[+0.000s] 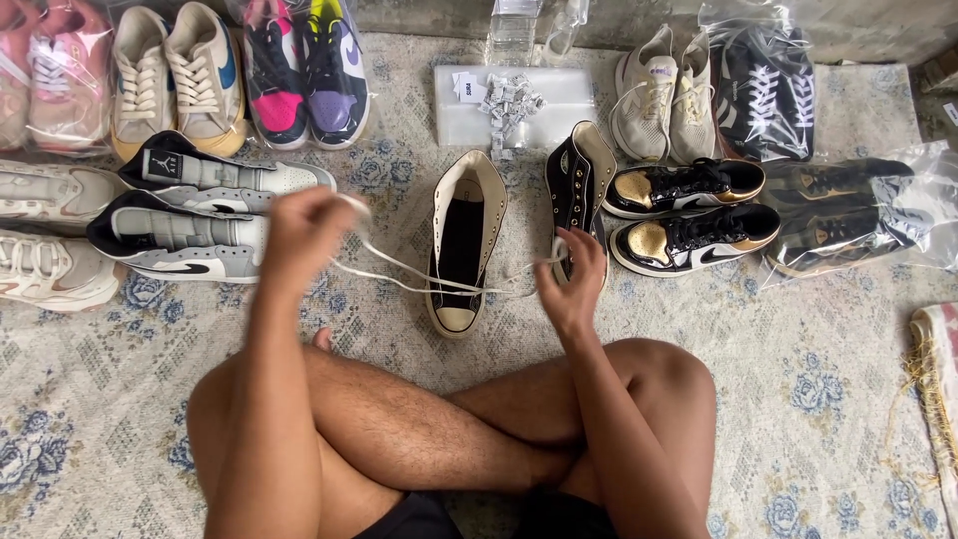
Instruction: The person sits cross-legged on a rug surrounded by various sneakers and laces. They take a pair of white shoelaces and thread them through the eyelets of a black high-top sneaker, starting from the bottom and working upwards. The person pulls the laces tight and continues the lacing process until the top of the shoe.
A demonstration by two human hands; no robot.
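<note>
On the patterned rug, the black high-top canvas shoe (464, 250) sits at twelve o'clock. Both hands, left hand (304, 232) and right hand (572, 284), pinch its white lace (419, 277); pull evenly, keeping it flat.

The white shoelace (419, 274) is long, flat and thin; it stretches across the carpet from the raised left side to the right side, and it passes over the front part of the black high-top shoe (461, 245); its left end is lifted and blurred, its right end is near the second shoe. The black high-top shoe lies flat on its sole, toe pointing to the person, with a cream lining, a white toe cap and no lace in its eyelets; its opening is wide. The second black high-top shoe (579, 185) lies just beside it on the right, tilted on its side; its cream inside shows.
</note>
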